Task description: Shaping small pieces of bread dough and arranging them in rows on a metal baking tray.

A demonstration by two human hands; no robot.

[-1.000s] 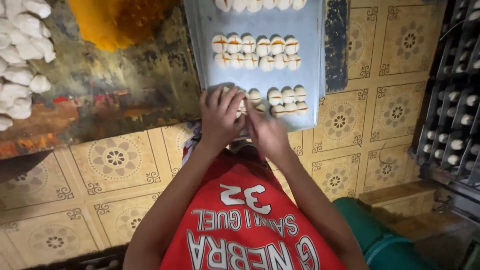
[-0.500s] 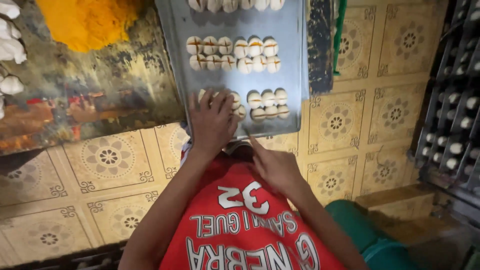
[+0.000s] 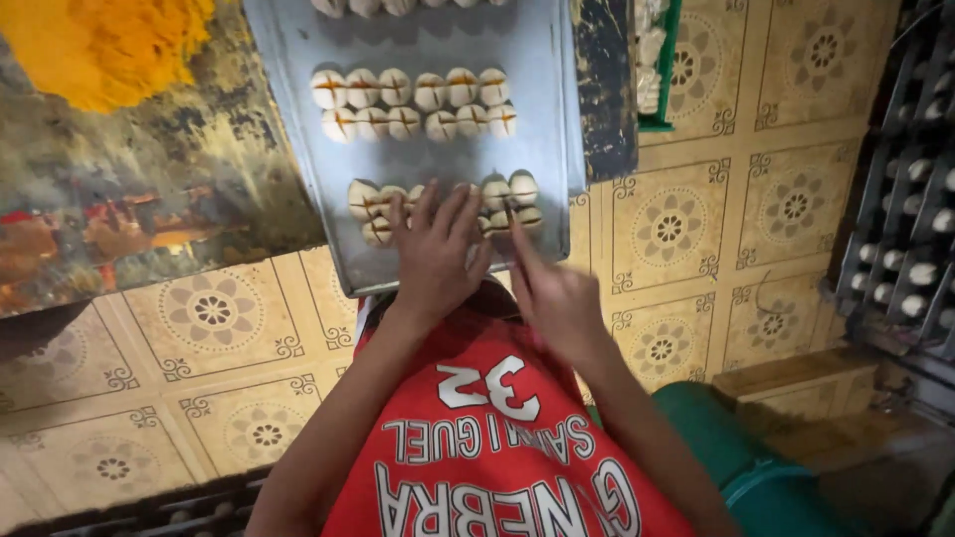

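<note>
Yellow patterned floor tiles [image 3: 676, 224] surround a grey metal baking tray [image 3: 542, 80], where the spread-open left hand [image 3: 435, 254] covers white dough pieces [image 3: 373, 204] and the right hand [image 3: 557, 293] points one finger.

Dough pieces [image 3: 413, 104] in rows on tray [image 3: 298, 60]; rack [image 3: 910, 219] right.

The light is soft and warm, not very bright. The grey metal tray [image 3: 537, 119] shines a little near the top, and the hands [image 3: 438, 254] drop small dark shadows on it. The right side and the corners are dim. The picture bends at the edges. The yellow floor tiles [image 3: 214, 308] look clear.
</note>
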